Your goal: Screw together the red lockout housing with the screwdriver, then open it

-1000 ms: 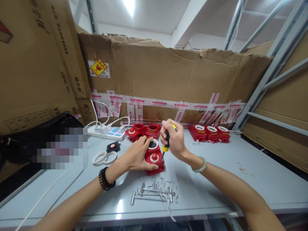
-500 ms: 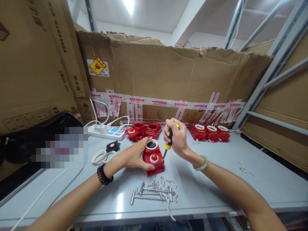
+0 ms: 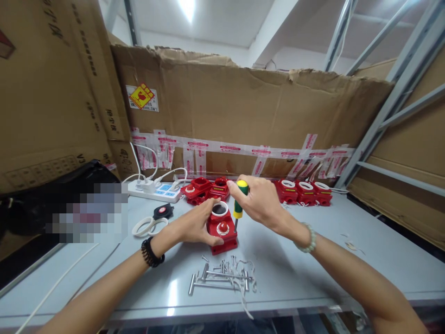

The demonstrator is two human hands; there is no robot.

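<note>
A red housing (image 3: 227, 244) with a white ring on top and a round red lamp-like dome stands on the table before me. My left hand (image 3: 199, 223) grips it from the left, thumb along its front and fingers behind. My right hand (image 3: 259, 199) holds a green and yellow screwdriver (image 3: 238, 211) upright, its shaft pointing down at the housing's right edge, where a screw was visible. Just in front lie loose screws (image 3: 225, 266), metal T-shaped bars (image 3: 215, 286) and a white cord (image 3: 246, 306).
Behind are more red housings (image 3: 220, 191) and a power strip (image 3: 156, 189) with plugged-in cables. Three ringed red housings (image 3: 306, 194) stand at the back right. White rings (image 3: 141, 227) and a black piece (image 3: 163, 211) lie left. A cardboard wall (image 3: 243, 106) closes off the back.
My right hand has turned around the screwdriver and shifted right, its fingers now looser at the handle. The screwdriver stands more upright. My left hand and the red housing have stayed put.
</note>
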